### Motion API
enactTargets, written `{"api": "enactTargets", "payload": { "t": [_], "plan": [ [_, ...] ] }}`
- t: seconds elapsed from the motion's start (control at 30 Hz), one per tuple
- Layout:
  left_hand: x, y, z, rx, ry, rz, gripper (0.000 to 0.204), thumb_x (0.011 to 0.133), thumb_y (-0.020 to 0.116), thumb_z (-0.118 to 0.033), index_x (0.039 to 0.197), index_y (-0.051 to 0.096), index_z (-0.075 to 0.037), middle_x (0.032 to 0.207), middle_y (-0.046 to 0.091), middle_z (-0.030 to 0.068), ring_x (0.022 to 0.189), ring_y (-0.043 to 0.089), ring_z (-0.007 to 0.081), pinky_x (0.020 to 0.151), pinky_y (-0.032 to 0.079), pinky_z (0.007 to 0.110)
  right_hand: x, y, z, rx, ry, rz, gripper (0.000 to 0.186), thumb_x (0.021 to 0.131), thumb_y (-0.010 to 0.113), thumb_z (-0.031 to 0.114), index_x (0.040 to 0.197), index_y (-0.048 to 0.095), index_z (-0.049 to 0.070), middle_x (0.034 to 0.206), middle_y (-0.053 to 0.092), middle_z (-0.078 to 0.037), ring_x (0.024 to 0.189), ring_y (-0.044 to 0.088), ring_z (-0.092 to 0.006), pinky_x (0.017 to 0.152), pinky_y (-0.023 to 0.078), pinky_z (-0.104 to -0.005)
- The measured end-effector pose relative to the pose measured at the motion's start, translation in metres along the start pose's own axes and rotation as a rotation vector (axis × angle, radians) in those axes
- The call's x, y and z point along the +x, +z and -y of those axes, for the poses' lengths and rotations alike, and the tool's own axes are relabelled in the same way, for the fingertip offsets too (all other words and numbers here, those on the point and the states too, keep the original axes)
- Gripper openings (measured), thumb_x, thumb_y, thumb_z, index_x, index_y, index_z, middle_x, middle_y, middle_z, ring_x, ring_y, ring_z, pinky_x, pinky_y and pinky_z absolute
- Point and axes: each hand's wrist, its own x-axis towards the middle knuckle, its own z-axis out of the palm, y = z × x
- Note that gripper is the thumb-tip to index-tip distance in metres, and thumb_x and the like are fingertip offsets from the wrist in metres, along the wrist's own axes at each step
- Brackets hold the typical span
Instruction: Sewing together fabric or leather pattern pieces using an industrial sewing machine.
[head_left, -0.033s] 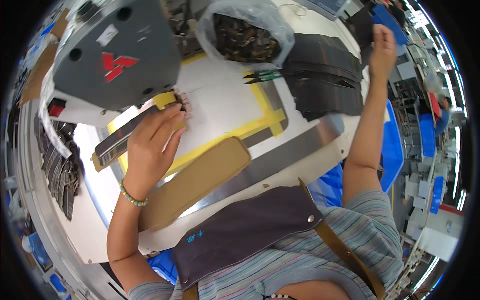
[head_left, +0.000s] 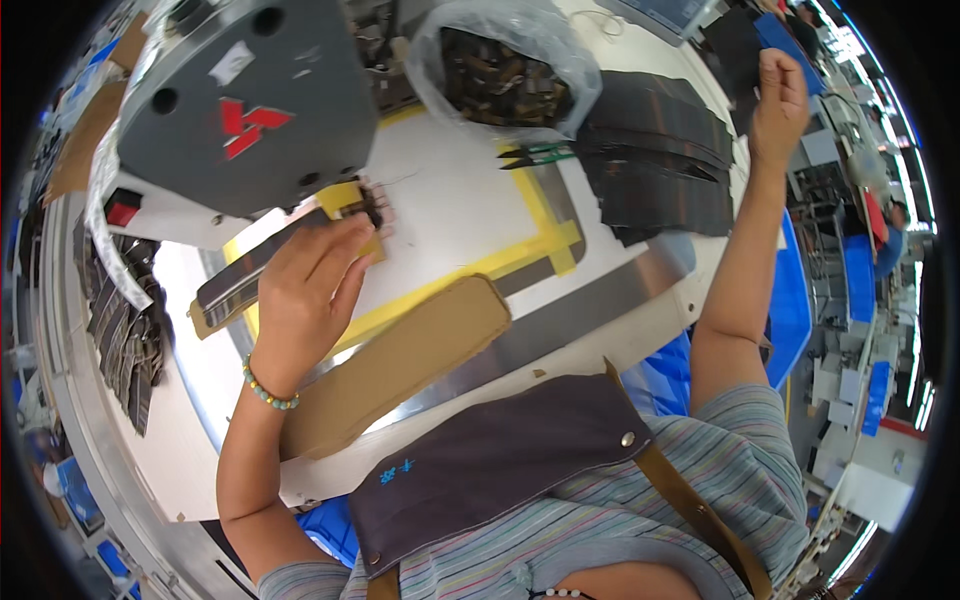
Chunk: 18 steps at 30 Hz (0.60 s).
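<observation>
My left hand (head_left: 312,290) lies with stretched fingers on a dark striped strip (head_left: 250,265) with a tan edge. The strip runs under the grey machine head (head_left: 240,110), and its far end beside my fingertips is partly hidden. A yellow piece (head_left: 338,197) sits just beyond those fingertips. Up at the far right, my right hand (head_left: 780,108) is raised with its fingers curled closed; anything inside them is hidden. Nearest to it is a dark flat piece (head_left: 733,55). A long tan padded piece (head_left: 400,365) lies on the worktable, close to my left wrist.
A clear plastic bag (head_left: 425,60) of dark scraps stands at the back. Green-handled snips (head_left: 548,154) lie beside stacked dark panels (head_left: 660,150). Yellow tape (head_left: 450,275) edges the white plate. Dark striped strips (head_left: 130,340) hang at left; a blue bin (head_left: 793,300) stands at right.
The whole view has shifted slightly, so the table and machine appear a little further right. Both hands keep nearly the same pose.
</observation>
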Motion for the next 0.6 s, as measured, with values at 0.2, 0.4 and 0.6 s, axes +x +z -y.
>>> {"api": "enactTargets", "payload": {
  "t": [0.2, 0.4, 0.6],
  "plan": [
    [-0.021, 0.003, 0.026, 0.193, 0.115, -0.047, 0.019, 0.085, 0.084, 0.002, 0.102, 0.075, -0.001, 0.102, 0.075, 0.0088, 0.085, 0.071, 0.0278, 0.072, 0.057, 0.040, -0.036, 0.151, 0.138, 0.055, -0.422, 0.739, 0.017, 0.104, 0.074, 0.026, 0.113, 0.077, 0.012, 0.100, 0.079, -0.006, 0.083, 0.073, -0.0228, 0.076, 0.058, -0.0363],
    [-0.025, 0.011, 0.036, 0.108, 0.052, -0.042, 0.029, 0.083, 0.084, 0.001, 0.111, 0.075, -0.001, 0.113, 0.076, 0.0113, 0.098, 0.072, 0.0311, 0.083, 0.060, 0.041, -0.115, 0.257, 0.122, 0.019, -0.298, 1.065, 0.021, 0.103, 0.070, 0.027, 0.096, 0.072, 0.008, 0.087, 0.075, -0.011, 0.081, 0.072, -0.0362, 0.072, 0.056, -0.0466],
    [-0.014, 0.015, 0.024, 0.046, -0.061, 0.310, 0.075, 0.089, 0.079, -0.033, 0.156, 0.059, -0.005, 0.168, 0.053, 0.0088, 0.155, 0.044, 0.0383, 0.123, 0.039, 0.051, -0.131, 0.264, 0.106, 0.017, -0.188, 1.018, 0.017, 0.100, 0.068, 0.024, 0.091, 0.072, 0.010, 0.076, 0.073, -0.013, 0.073, 0.073, -0.0378, 0.068, 0.056, -0.0502]
  ]
}}
